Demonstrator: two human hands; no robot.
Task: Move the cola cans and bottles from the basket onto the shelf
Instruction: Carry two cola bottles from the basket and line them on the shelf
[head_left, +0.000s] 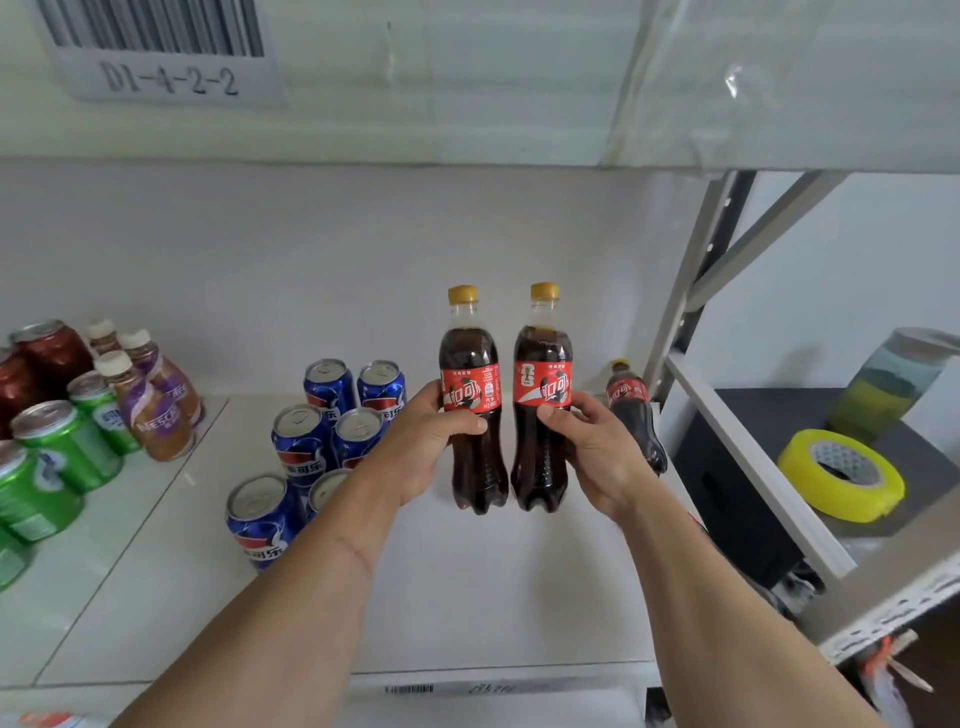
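Two cola bottles with red labels and yellow caps stand upright side by side over the white shelf (467, 587). My left hand (421, 441) grips the left cola bottle (470, 364) around its label. My right hand (592, 457) grips the right cola bottle (543, 358) the same way. Whether their bases rest on the shelf or hover just above it is unclear. A third cola bottle (631, 405) stands behind my right hand by the shelf's right post. Several blue cola cans (306, 441) stand in two rows left of my left hand. The basket is out of view.
Green cans (57, 447), dark red cans (52, 353) and small coffee bottles (150, 410) fill the shelf's left part. A grey metal post (685, 291) bounds the shelf on the right. Beyond it lie a yellow tape roll (841, 473) and a jar (893, 384).
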